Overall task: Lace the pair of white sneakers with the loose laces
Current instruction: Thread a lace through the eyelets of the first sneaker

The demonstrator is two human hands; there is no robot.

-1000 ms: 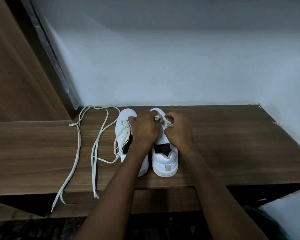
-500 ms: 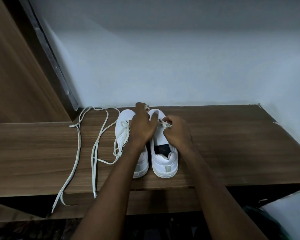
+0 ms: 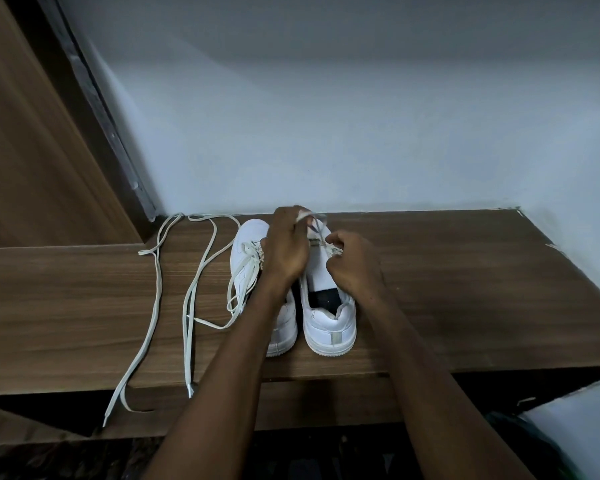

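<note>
The pair of white sneakers is standing side by side, heels toward the camera, on the wooden shelf near the wall, and the lacing is only getting started. The left hand is reaching over the toe end of the right sneaker and pinching a strand of the lace, lifting it up and away from the shoe; the right hand is curled just beside it, pinching the same lace near the lowest eyelets — the two hands are sitting close together but not touching. Judging from the bare tongue and the open, dark collar, this sneaker is carrying lace through its front eyelets at most, so nearly all of its rows are remaining. The left sneaker is showing a slack tangle of lace across its front, with long tails trailing over the shelf to the left and hanging off its front edge; it appears to be only partly threaded and still needing tightening and finishing. Much is hard to read here: the left hand and forearm are covering the inner side of the left sneaker and the toe of the right one, so the eyelets being worked are hidden, and the lace between the fingers is blurring — I cannot tell whether the tip is already passing through a hole or merely being drawn taut.
</note>
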